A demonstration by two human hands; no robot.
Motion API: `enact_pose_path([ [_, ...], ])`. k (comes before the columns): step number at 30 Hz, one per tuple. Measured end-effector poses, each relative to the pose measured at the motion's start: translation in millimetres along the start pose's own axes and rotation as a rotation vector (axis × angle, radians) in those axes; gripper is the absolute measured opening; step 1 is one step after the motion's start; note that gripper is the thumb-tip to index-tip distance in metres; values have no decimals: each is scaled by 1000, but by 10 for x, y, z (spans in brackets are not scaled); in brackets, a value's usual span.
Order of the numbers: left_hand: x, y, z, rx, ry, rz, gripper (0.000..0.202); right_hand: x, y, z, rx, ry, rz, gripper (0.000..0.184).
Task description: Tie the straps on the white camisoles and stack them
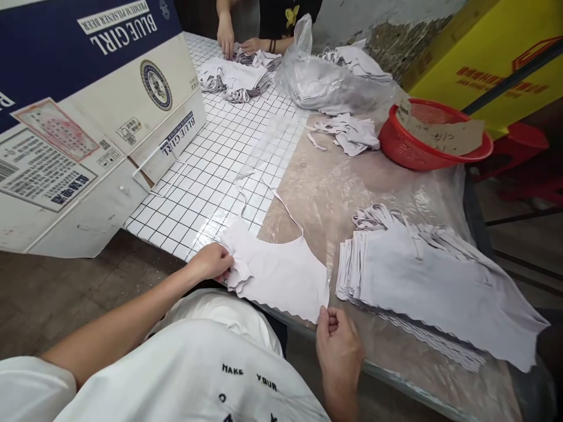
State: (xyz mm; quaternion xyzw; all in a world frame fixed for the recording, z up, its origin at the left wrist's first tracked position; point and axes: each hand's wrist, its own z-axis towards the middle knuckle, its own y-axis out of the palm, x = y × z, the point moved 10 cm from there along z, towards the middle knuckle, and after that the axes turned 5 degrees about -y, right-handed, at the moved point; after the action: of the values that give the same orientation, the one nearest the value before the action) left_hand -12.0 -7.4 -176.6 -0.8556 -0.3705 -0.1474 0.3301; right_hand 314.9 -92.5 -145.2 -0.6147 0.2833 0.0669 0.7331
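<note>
Head view: left fingers (226, 261), right fingers (324, 321) pinch garment (285, 266) edges, narrow gap beside stack (417, 278).

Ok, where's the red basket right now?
In the head view, the red basket is at upper right, at the table's right side, just right of a loose garment pile and beside the yellow panel.
</note>
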Motion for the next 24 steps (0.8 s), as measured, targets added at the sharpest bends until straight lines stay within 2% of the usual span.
enact_pose_path([
  [4,-198,-197,4,-41,-25,-66,20,142,-30,25,1,69,125,54],
  [9,-405,-341,-73,-76,-59,-224,24,159,-30,50,-13,64,90,58],
  [13,-455,-319,-178,-12,-53,-199,42,80,-7,14,-22,69,89,64],
  [17,-449,-250,-246,60,-12,-148,51,-31,38,-54,-29,78,29,56],
  [20,-405,-248,-329,63,-21,-360,51,-94,65,-57,-69,67,39,43],
  [22,-386,-284,-436,43,-81,-590,51,-103,49,-54,-102,75,154,38],
  [24,-359,-402,-566,70,-121,-762,52,-90,32,-61,-131,105,329,35],
])
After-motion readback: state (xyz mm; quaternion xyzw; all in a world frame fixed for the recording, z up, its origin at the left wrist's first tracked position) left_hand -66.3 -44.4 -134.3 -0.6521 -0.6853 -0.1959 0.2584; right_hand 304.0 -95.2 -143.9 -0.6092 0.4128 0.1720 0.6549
